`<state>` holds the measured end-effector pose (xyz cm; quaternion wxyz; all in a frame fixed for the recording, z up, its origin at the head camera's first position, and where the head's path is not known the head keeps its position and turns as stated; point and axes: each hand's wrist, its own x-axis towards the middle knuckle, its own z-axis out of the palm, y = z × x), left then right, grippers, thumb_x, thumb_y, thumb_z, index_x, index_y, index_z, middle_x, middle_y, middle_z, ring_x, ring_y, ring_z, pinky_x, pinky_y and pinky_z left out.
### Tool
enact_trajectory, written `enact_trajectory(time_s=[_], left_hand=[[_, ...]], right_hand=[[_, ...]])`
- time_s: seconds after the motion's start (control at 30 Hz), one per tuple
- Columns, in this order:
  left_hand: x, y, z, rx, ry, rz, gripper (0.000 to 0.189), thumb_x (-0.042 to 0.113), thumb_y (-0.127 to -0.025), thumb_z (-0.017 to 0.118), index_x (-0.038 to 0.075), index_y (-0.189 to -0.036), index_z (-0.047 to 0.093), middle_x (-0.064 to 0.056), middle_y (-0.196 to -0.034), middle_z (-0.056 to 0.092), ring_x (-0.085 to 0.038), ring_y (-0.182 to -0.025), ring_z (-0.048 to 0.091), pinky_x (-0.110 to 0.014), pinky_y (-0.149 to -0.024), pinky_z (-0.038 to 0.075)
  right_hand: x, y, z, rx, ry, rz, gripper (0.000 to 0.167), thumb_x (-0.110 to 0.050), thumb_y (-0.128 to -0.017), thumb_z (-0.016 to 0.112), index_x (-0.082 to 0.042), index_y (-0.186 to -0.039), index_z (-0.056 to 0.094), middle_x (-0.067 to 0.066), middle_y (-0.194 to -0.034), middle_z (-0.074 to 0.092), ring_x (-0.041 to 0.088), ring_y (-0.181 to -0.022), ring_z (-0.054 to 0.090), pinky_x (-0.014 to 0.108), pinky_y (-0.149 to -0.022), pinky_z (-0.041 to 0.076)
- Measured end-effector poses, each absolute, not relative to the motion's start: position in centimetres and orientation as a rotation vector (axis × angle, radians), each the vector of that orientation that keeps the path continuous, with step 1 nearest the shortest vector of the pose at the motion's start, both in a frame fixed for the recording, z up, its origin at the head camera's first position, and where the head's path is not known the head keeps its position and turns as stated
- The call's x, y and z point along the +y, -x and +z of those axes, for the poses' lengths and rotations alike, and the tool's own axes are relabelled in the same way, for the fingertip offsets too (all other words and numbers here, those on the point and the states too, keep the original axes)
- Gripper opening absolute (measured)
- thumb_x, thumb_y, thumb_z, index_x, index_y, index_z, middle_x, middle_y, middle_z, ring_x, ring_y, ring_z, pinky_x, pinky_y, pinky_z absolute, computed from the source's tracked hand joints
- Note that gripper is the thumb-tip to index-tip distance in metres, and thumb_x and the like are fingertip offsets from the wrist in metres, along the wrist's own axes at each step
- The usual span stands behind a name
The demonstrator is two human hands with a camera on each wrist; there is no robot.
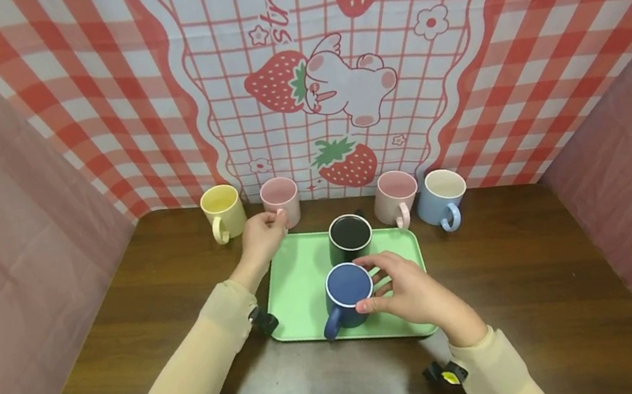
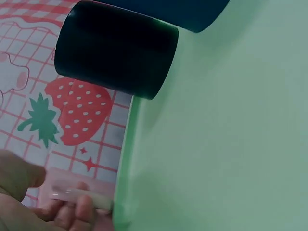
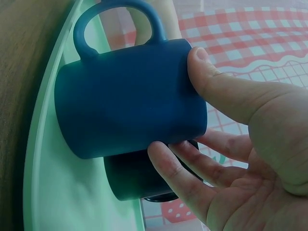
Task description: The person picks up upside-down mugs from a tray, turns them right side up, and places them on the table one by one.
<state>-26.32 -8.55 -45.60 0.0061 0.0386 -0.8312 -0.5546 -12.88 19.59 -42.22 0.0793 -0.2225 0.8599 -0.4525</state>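
Dark blue mug [image 1: 346, 296] — white-rimmed, smooth-sided, one looped handle [image 1: 332, 324]

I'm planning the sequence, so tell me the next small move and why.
Probably lift the left pink mug onto the green tray: the left hand has its fingers at the mug's handle, and the black mug and dark blue mug leave the tray's left side bare.

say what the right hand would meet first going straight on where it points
Most likely the dark blue mug: the right hand has thumb and fingers at its side, though exact contact is unclear.
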Motion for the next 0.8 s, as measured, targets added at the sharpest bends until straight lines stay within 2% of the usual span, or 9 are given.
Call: enact_trajectory(time_s=[0.17,0.33,0.53,0.8], left_hand=[[-9.2,25.6,-44.6,-2.721,-0.08,-1.64,0.038,0.029,-0.109,0.065,-0.003,-0.128,0.074,-0.019,-0.119,0.077,-0.03,-0.105,0.071,-0.041,-0.086,0.06],[-10.0,24.2,-43.8,-2.744,-0.001,-1.58,0.038,0.024,-0.106,0.067,-0.004,-0.131,0.07,-0.022,-0.126,0.075,-0.035,-0.117,0.071,-0.049,-0.097,0.06],[-10.4,21.3,-43.1,-2.743,0.136,-1.448,0.038,0.022,-0.104,0.067,-0.004,-0.131,0.069,-0.018,-0.118,0.075,-0.033,-0.106,0.074,-0.049,-0.091,0.061],[-8.9,17.1,-42.2,-2.792,0.261,-1.457,0.032,0.023,-0.099,0.069,0.004,-0.123,0.074,-0.008,-0.111,0.078,-0.024,-0.099,0.075,-0.041,-0.086,0.06]], right_hand=[[19.5,12.8,-42.2,2.572,0.66,-1.353,0.07,-0.015,-0.086,0.096,0.008,-0.142,0.061,0.025,-0.134,0.064,0.035,-0.107,0.072,0.041,-0.087,0.066],[19.5,12.8,-42.3,2.575,0.672,-1.351,0.07,-0.015,-0.086,0.096,0.008,-0.142,0.061,0.026,-0.134,0.064,0.036,-0.107,0.072,0.043,-0.087,0.066],[19.5,12.8,-42.3,2.582,0.694,-1.348,0.07,-0.016,-0.086,0.096,0.008,-0.142,0.061,0.025,-0.134,0.064,0.035,-0.107,0.072,0.042,-0.087,0.066],[19.6,12.6,-42.3,2.585,0.69,-1.359,0.068,-0.015,-0.087,0.095,0.007,-0.142,0.062,0.024,-0.134,0.065,0.035,-0.106,0.073,0.037,-0.086,0.066]])
